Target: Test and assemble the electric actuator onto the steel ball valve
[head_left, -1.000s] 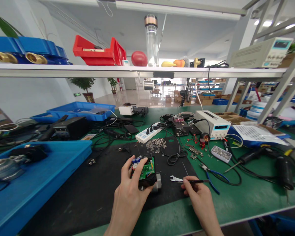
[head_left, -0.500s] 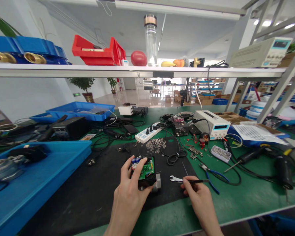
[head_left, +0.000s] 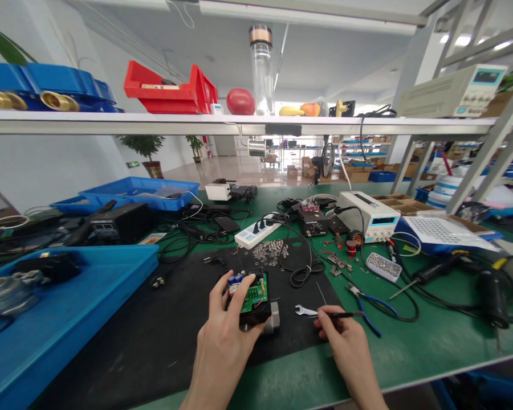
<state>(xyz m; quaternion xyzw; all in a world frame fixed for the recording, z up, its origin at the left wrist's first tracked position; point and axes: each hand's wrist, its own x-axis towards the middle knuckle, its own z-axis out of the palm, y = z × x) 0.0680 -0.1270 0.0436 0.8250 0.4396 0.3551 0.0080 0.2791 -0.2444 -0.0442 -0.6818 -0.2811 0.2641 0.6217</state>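
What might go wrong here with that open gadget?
The left hand grips the device with its green circuit board exposed, so the board might get damaged. The slim dark tool in the right hand might scratch it if it slips. Loose metal pieces nearby could scatter if bumped.

The head view is turning very slightly to the right. Because of this, the bottle [head_left: 263,74], the red bin [head_left: 171,104] and the blue tray [head_left: 94,307] are shifting a little leftward, while the device [head_left: 259,297] is shifting even less.

Board [head_left: 257,294] — partly behind left hand [head_left: 226,329]
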